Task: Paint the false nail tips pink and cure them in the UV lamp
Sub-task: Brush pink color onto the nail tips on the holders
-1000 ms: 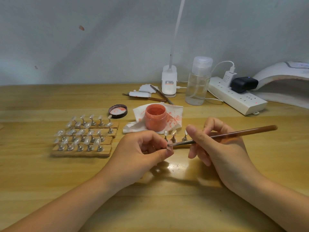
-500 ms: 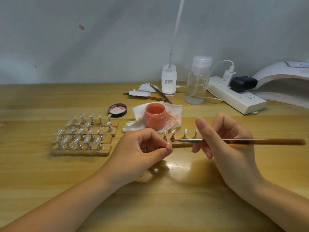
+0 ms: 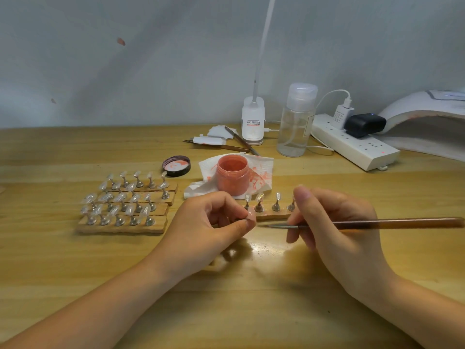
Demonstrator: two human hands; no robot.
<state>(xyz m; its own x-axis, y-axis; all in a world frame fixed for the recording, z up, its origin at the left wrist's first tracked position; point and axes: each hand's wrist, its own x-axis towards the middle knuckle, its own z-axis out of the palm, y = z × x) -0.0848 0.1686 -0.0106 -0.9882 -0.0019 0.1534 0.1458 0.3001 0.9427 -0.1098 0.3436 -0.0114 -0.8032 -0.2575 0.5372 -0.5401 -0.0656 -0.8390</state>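
My left hand (image 3: 211, 230) pinches a small pale-pink nail tip (image 3: 251, 215) between thumb and forefinger, low over the table. My right hand (image 3: 334, 233) holds a thin brown brush (image 3: 377, 223) level, its bristle end a short gap right of the tip. An open jar of pink paint (image 3: 232, 178) stands on a stained tissue (image 3: 261, 172) just behind my hands. A wooden strip (image 3: 271, 215) with metal stands lies between the jar and my hands. The white UV lamp (image 3: 425, 117) arches at the far right.
Wooden strips with several clear nail tips on stands (image 3: 125, 205) lie at the left. The jar's lid (image 3: 176, 165) sits behind them. A clear pump bottle (image 3: 297, 122), a white desk-lamp base (image 3: 253, 119), a power strip (image 3: 354, 144) and spare brushes (image 3: 236, 143) line the back.
My right hand has drawn the brush to the right, off the nail tip, and levelled it. My left hand keeps the tip in place.
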